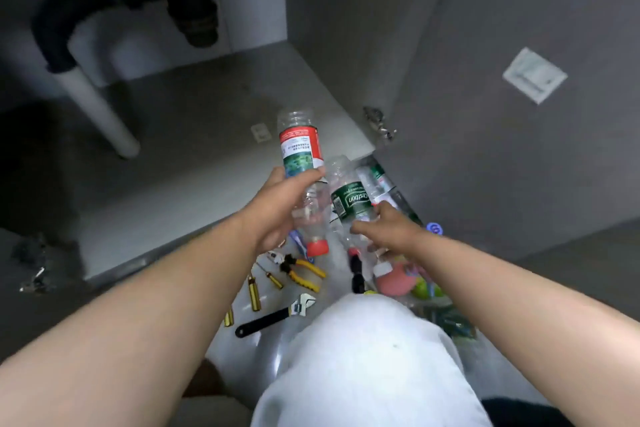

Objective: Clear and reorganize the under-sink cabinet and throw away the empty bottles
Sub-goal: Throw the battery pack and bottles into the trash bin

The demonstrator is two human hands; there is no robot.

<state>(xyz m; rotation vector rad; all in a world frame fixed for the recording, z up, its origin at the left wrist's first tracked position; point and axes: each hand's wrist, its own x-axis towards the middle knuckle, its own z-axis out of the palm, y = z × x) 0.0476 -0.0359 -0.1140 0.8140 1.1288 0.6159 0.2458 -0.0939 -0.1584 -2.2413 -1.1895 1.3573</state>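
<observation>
Yellow pliers [300, 272], black wrench [277, 315] on floor [252, 354] under gripped bottles [299, 149].

Single view, head-worn wide-angle camera: it looks forward and steeply down from above the person's white-clad knee [363, 357] onto the grey cabinet floor [207, 121]. Both bare forearms enter from the lower corners and converge at frame centre, near the lens, where the left hand [277, 204] grips a clear red-labelled plastic bottle [299, 146] and the right hand [384, 229] a clear green-labelled plastic bottle [349, 201]. The grey cabinet door [502, 166] fills the right side; the white round pipe [93, 104] crosses the upper left.
</observation>
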